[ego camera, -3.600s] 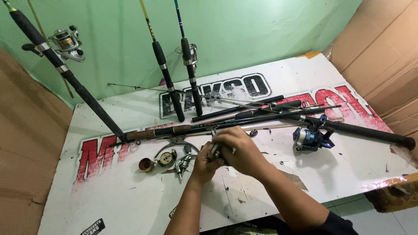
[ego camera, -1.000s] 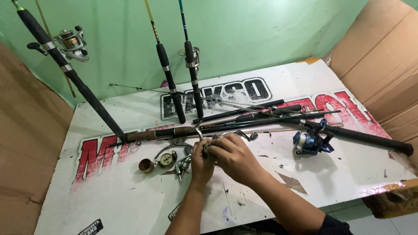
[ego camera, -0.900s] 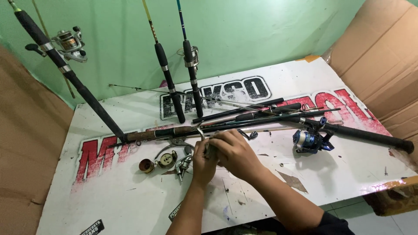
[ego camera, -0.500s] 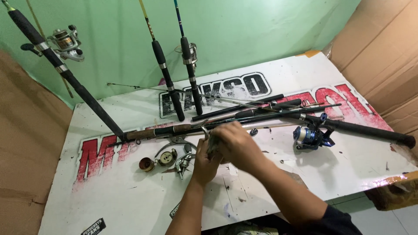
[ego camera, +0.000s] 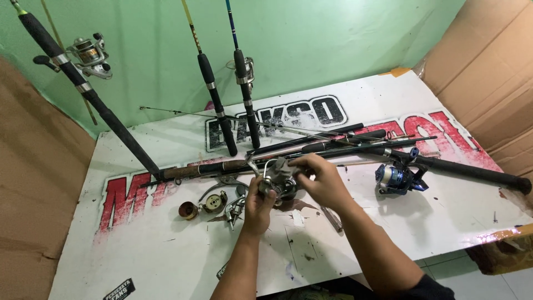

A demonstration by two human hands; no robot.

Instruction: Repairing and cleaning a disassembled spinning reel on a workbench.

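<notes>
Left hand (ego camera: 258, 201) is wrapped around the underside of a grey spinning reel body (ego camera: 279, 180), holding it up just above the middle of the bench (ego camera: 166, 261). Right hand (ego camera: 322, 180) comes in from the other side, fingers pinched on the top of that same reel. Just left of the hands, loose reel parts (ego camera: 214, 204) lie on the board: a small brown cup, a round geared piece and a metal fitting. Behind the hands, a bundle of dark fishing rods (ego camera: 333, 147) lies across the bench toward the right edge, with a blue reel (ego camera: 395, 178) mounted on one of them. At the far edge, two rods (ego camera: 233, 105) lean upright against the green wall, and a thicker rod (ego camera: 91, 97) with a silver reel slants in from the far left corner.
</notes>
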